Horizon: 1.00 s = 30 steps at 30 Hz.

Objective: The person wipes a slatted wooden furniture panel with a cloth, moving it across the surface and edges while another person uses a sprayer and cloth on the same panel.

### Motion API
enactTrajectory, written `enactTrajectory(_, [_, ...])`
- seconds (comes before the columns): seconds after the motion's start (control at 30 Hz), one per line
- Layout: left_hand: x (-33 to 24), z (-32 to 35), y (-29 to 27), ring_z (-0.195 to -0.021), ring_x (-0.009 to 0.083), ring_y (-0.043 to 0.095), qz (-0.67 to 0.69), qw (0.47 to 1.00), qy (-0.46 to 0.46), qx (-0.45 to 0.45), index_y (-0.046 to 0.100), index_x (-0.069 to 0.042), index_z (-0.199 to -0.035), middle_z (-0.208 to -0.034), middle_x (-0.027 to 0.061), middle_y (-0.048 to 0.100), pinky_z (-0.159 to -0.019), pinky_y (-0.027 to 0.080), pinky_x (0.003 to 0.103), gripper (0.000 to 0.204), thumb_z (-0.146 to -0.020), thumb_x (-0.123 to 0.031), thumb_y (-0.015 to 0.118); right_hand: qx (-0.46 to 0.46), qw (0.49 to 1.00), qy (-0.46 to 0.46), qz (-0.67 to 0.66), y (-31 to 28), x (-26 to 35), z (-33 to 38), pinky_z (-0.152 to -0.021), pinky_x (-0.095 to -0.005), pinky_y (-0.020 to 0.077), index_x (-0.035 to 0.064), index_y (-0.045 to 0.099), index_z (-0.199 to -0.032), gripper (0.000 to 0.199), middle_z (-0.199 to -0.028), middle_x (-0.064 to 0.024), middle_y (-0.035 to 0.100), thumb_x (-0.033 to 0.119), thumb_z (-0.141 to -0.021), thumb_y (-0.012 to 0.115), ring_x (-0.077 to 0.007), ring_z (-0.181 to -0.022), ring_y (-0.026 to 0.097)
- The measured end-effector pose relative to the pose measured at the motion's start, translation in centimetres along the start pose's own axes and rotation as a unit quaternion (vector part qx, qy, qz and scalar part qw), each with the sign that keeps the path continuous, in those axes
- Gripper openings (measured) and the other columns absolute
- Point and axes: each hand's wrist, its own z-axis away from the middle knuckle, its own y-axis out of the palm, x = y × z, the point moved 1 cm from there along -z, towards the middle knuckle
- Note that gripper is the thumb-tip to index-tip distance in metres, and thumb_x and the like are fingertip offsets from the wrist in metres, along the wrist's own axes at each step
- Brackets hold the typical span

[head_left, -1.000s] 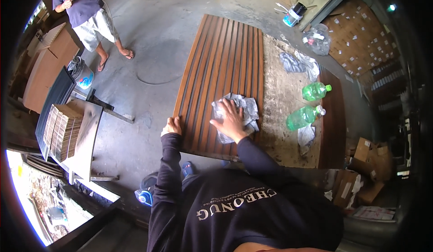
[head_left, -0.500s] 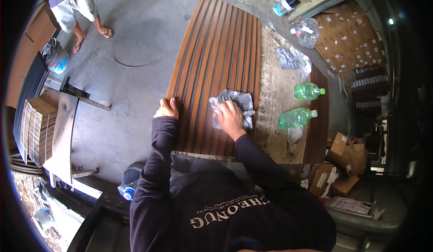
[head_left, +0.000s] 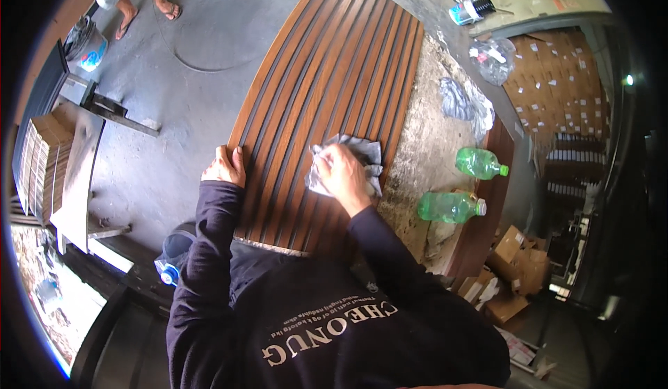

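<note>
In front of me lies a long brown wooden panel [head_left: 306,90] with dark grooves running along its length. My right hand [head_left: 343,175] is closed on a crumpled grey-white rag [head_left: 367,154] and presses it onto the grooved face, toward the panel's right side. At the panel's left edge is my left hand [head_left: 224,167], its fingers curled over the rim and its thumb up against the side. The panel rests on a stained, pale work surface [head_left: 407,173] that shows along its right side.
Two green plastic bottles, one [head_left: 481,163] behind the other [head_left: 451,207], lie on their sides at the right. Beyond them is another crumpled cloth [head_left: 463,104]. Cardboard boxes [head_left: 516,258] sit at lower right. A person's legs [head_left: 125,6] show at far left, near a bucket [head_left: 94,53].
The whole view has shifted and turned a little. My right hand and the rag remain on the panel, slightly farther left across the slats. My left hand stays on the left edge.
</note>
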Motion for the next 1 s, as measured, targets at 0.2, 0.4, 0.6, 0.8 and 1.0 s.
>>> enactTrajectory(0.2, [0.4,-0.1,1.2,-0.07,0.0441,0.06,0.026,0.999,0.016,0.009,0.049,-0.004,-0.09,-0.074,0.0254,0.061,-0.063,0.048,0.049,0.037,-0.092,-0.041,0.044,0.01,0.995,0.092,0.035,-1.5,-1.1,-5.6,-0.061,-0.036,0.0476,0.009,0.058,-0.084,0.016,-0.078,-0.0085,0.06,0.024,-0.083,0.062,-0.0196,-0.068,0.058])
enactTrajectory(0.4, [3.4,-4.3,4.4,-0.084,0.0442,0.059,0.15,0.987,0.031,0.04,0.057,-0.006,-0.098,-0.091,0.026,0.061,-0.072,0.047,0.049,0.047,-0.091,-0.05,0.041,-0.007,0.999,0.033,0.017,-0.2,3.2,1.6,-0.059,-0.0347,0.0484,0.0106,0.053,-0.08,0.008,-0.081,-0.0079,0.06,0.016,-0.084,0.057,-0.0242,-0.066,0.062])
enactTrajectory(0.6, [-1.1,-3.5,1.9,-0.069,0.044,0.061,0.092,0.996,0.007,0.016,0.052,-0.004,-0.087,-0.072,0.0232,0.063,-0.063,0.049,0.049,0.047,-0.092,-0.049,0.042,-0.024,0.992,0.12,0.039,-0.5,-1.3,-4.6,-0.057,-0.0335,0.0479,0.0095,0.049,-0.081,0.013,-0.075,-0.0082,0.059,0.019,-0.086,0.057,-0.0195,-0.064,0.06])
enactTrajectory(0.8, [-0.1,-3.4,2.3,-0.071,0.0442,0.06,0.097,0.995,0.011,0.02,0.049,-0.004,-0.09,-0.073,0.0237,0.062,-0.063,0.048,0.049,0.04,-0.091,-0.044,0.047,-0.057,0.997,0.039,0.029,0.9,1.1,0.3,-0.061,-0.0328,0.0498,0.012,0.05,-0.081,0.011,-0.077,-0.0066,0.058,0.01,-0.081,0.061,-0.0188,-0.067,0.06])
enactTrajectory(1.0, [-1.0,-3.5,1.8,-0.071,0.0452,0.06,0.079,0.996,0.017,0.03,0.049,-0.004,-0.092,-0.074,0.0261,0.061,-0.063,0.048,0.051,0.041,-0.092,-0.045,0.044,0.017,0.985,0.164,0.059,-1.4,0.3,-5.1,-0.057,-0.0339,0.047,0.0086,0.052,-0.083,0.013,-0.078,-0.0082,0.058,0.02,-0.085,0.056,-0.0197,-0.064,0.058])
